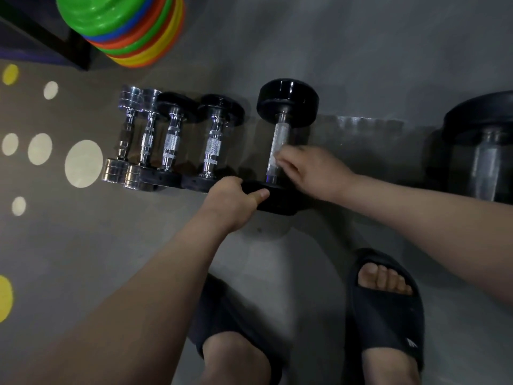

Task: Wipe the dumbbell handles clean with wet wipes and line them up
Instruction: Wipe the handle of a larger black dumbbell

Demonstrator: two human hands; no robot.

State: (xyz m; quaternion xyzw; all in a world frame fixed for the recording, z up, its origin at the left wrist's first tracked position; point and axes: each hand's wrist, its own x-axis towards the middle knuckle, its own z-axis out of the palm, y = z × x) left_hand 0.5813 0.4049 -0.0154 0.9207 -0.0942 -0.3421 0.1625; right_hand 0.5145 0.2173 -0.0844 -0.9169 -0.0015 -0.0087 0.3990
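Head view, looking down past black slides (385,307) on the floor (83,245): left hand (233,201) clamping the near rubber end of the big dumbbell (287,102), probably stopping it rolling; right hand (313,170), apart from it, pinching what seems a wet wipe (273,162) against the handle (277,134). Farther left, four smaller dumbbells (172,140) lying in a row; coloured discs (125,29) stacking at the far left corner.

The disc stack (122,29) at upper left is cut by the top edge, the big weight (483,151) by the right edge. The right hand (313,173) is blurred at the handle (277,140); whether its fingers hold a wipe cannot be told. The left hand (230,201) hides part of the near head of the dumbbell (287,102).
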